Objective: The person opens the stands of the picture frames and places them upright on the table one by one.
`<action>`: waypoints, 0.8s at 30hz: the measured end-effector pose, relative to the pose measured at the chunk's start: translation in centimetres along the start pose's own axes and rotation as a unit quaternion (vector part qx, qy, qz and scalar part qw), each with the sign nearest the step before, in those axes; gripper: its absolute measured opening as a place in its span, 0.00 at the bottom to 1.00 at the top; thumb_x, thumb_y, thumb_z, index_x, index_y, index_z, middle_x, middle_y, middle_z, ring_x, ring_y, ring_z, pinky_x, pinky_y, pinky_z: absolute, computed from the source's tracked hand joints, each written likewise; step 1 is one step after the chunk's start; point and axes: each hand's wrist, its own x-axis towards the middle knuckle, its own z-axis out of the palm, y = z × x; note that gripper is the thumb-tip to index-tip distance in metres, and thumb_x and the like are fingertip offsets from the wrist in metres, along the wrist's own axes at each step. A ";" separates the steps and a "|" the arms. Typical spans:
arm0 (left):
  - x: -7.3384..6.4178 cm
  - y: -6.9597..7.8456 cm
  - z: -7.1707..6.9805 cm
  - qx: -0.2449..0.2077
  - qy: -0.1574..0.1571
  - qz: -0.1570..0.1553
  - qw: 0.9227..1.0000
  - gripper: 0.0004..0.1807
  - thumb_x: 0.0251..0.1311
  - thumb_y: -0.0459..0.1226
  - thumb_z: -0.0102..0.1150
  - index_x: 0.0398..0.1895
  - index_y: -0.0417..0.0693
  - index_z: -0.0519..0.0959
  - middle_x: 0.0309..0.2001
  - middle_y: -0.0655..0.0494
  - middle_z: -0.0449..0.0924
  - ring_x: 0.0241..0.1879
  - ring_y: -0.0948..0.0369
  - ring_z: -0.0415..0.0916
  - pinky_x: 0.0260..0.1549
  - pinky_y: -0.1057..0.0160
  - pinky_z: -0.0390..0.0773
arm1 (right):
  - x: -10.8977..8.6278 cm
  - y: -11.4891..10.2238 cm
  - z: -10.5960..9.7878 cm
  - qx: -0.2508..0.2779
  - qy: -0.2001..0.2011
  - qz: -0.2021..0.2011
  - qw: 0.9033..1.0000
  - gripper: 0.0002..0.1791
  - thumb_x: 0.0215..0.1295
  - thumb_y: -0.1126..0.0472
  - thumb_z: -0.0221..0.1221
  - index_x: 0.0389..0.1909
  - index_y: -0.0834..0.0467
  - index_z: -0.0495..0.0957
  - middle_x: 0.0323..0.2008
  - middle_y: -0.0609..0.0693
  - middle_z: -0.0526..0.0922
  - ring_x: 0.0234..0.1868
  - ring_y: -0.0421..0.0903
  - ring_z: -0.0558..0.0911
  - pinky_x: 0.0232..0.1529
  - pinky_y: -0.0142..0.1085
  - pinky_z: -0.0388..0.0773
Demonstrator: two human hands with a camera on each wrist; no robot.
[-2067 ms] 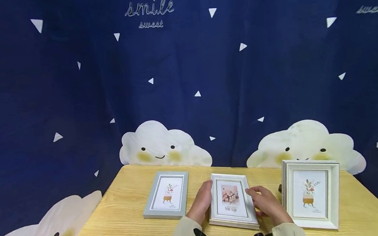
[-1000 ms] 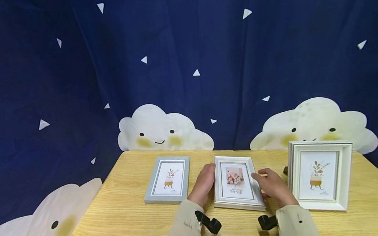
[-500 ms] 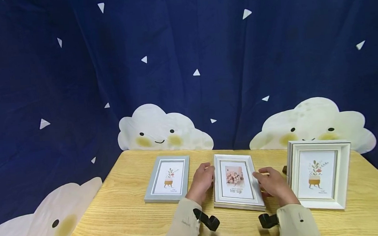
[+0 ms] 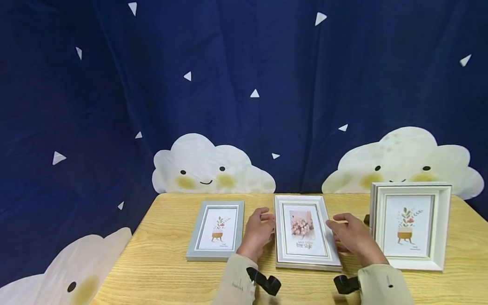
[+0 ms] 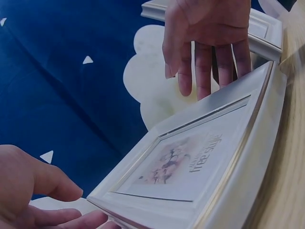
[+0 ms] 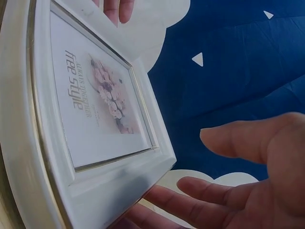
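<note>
A white picture frame [image 4: 303, 230] with a pink flower print and "free style" lettering lies face up on the table between the two hands. Along its left edge is my left hand [image 4: 255, 234], thumb and fingers loosely extended; the left wrist view shows these fingers [image 5: 57, 217] right at the frame's corner. By the opposite edge my right hand [image 4: 354, 236] is spread, its thumb [image 6: 238, 138] apart from the frame in the right wrist view. The lower right fingers [image 6: 181, 205] reach the frame's edge and are partly hidden behind it.
To the left, a grey-blue picture frame [image 4: 192, 242] lies flat with a potted-plant print. A cream picture frame [image 4: 437, 224] stands upright at the right, close to the right hand. Behind the wooden table [image 4: 150, 270] hangs a dark blue curtain [image 4: 221, 56] with clouds.
The camera has tilted downward since the oldest frame. My left fingers have loosened and drawn slightly away from the white frame's edge, whose far side now appears a little higher in view.
</note>
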 end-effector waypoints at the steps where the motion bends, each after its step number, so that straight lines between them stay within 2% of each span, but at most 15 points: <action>1: 0.0 0.0 0.0 -0.004 0.001 0.001 1.000 0.25 0.61 0.26 0.51 0.63 0.36 0.67 0.50 0.43 0.76 0.40 0.52 0.79 0.37 0.56 0.81 | -0.1 -0.1 0.0 0.000 0.001 -0.002 1.000 0.35 0.69 0.48 0.53 0.65 0.69 0.59 0.52 0.68 0.72 0.45 0.56 0.79 0.39 0.45 0.83; 8: 0.2 0.4 0.0 -0.010 0.010 0.009 1.000 0.24 0.60 0.25 0.52 0.62 0.35 0.69 0.49 0.43 0.76 0.38 0.54 0.78 0.35 0.56 0.82 | -0.5 -0.7 -0.3 0.003 0.002 -0.016 1.000 0.35 0.70 0.48 0.52 0.66 0.68 0.58 0.53 0.68 0.69 0.49 0.59 0.77 0.41 0.45 0.82; 13: 0.0 0.8 -0.1 -0.011 0.017 0.019 1.000 0.24 0.60 0.25 0.51 0.61 0.32 0.69 0.47 0.42 0.77 0.40 0.54 0.77 0.35 0.55 0.82 | -0.7 -1.1 -0.1 0.011 0.011 -0.010 1.000 0.35 0.71 0.47 0.52 0.67 0.68 0.58 0.55 0.67 0.69 0.50 0.59 0.75 0.43 0.47 0.82; 16: -0.2 1.0 -0.2 -0.011 0.021 0.022 0.999 0.23 0.62 0.25 0.50 0.61 0.30 0.70 0.47 0.41 0.76 0.42 0.55 0.76 0.37 0.54 0.82 | -0.9 -1.4 0.1 0.013 0.020 -0.020 1.000 0.34 0.71 0.48 0.52 0.67 0.67 0.58 0.56 0.67 0.69 0.51 0.59 0.75 0.43 0.47 0.82; 19: -0.4 1.1 -0.3 -0.003 0.025 0.030 0.999 0.22 0.63 0.26 0.51 0.60 0.28 0.70 0.49 0.40 0.76 0.43 0.55 0.76 0.38 0.53 0.82 | -1.0 -1.7 0.2 0.001 0.030 -0.037 0.999 0.34 0.70 0.48 0.52 0.67 0.67 0.59 0.58 0.68 0.68 0.52 0.60 0.74 0.42 0.46 0.82; 24: -0.5 1.3 -0.3 0.017 0.036 0.035 0.999 0.19 0.62 0.25 0.52 0.57 0.31 0.75 0.46 0.42 0.77 0.41 0.57 0.75 0.38 0.54 0.81 | -1.3 -2.1 0.3 -0.012 0.040 -0.048 0.998 0.34 0.70 0.48 0.52 0.66 0.67 0.60 0.60 0.68 0.67 0.54 0.61 0.73 0.41 0.45 0.82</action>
